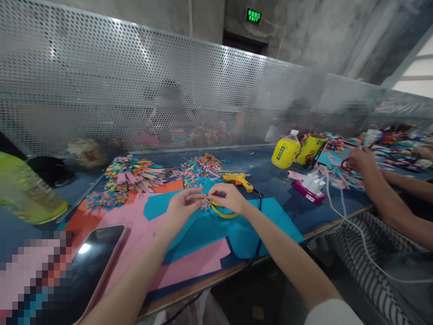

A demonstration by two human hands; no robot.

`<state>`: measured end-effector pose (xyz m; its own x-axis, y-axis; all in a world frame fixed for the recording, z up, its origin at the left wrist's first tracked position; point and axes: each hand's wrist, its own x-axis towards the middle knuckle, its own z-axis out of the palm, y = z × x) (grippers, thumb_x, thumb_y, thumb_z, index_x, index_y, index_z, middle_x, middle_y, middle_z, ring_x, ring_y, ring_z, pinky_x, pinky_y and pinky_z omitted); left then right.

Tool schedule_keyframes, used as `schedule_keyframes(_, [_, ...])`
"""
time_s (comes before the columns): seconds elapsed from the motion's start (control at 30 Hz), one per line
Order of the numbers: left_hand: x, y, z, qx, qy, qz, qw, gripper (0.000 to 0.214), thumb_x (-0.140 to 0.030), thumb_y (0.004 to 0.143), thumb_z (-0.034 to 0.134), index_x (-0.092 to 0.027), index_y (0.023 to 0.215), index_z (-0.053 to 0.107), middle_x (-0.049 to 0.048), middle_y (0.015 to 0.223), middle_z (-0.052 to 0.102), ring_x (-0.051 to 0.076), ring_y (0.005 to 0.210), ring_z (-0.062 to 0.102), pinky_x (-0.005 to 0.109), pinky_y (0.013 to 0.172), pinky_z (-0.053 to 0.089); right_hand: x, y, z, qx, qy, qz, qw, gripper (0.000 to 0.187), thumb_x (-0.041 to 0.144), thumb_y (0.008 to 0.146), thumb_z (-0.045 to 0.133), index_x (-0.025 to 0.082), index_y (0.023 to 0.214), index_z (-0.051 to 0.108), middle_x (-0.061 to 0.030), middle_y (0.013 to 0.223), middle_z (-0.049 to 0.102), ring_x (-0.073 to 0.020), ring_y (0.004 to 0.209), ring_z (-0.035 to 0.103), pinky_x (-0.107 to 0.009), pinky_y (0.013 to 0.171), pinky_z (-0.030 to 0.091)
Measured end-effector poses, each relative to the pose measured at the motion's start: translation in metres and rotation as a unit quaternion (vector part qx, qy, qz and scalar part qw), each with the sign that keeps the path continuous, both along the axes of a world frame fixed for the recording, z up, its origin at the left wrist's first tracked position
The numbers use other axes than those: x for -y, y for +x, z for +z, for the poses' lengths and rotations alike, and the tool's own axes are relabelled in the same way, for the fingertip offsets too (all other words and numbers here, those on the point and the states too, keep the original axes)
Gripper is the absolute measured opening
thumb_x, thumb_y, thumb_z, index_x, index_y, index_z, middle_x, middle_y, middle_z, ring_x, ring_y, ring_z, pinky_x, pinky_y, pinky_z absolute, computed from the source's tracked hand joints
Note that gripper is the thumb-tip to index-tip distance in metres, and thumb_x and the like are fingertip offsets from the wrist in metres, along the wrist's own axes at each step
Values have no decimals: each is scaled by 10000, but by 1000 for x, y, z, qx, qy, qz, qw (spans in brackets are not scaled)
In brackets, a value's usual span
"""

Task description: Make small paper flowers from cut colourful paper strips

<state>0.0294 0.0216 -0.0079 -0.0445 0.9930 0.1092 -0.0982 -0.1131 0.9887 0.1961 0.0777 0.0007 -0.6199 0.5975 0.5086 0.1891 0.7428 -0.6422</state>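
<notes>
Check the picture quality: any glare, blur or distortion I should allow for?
Head view: white glare on the phone, bright reflections across the perforated panel. Head view: pixelation masks the lower-left corner. Head view: wide-angle stretch seems to lean the green container. Head view: left hand and right hand read clearly, but the paper cluster between them is too soft for detail.

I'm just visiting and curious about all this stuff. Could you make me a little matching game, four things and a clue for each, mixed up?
1. Phone
2. Exit sign
3. Glue gun
4. Small paper cluster

A. Yellow, lying just beyond the right hand
B. Between the right hand and left hand
C. Dark screen, pinkish edge
D. Lit green, high up

Pairs: 1-C, 2-D, 3-A, 4-B
</notes>
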Motion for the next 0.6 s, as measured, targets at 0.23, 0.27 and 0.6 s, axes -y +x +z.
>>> schedule_keyframes(0.23, [0,-1,-2,-109,66,52,991,416,-317,608,699,-151,977,603,71,793,691,185,743,642,261,654,494,4,-1,2,19,-15,-12,1000,223,318,811,501,152,784,647,-45,747,643,-139,693,572,-236,637,425])
schedule_keyframes(0.27, [0,-1,-2,-128,71,61,987,410,-323,619,688,-153,982,603,68,791,691,186,739,643,264,651,493,4,0,2,24,-12,-8,1000,225,311,818,492,149,799,648,-46,756,645,-136,699,572,-232,638,423])
schedule_keyframes(0.6, [-1,-2,-4,-232,88,105,963,348,-329,655,638,-187,971,604,42,781,697,199,756,648,322,706,495,5,1,3,65,43,-26,997,229,297,835,471,147,811,642,-42,770,640,-118,707,557,-213,657,404])
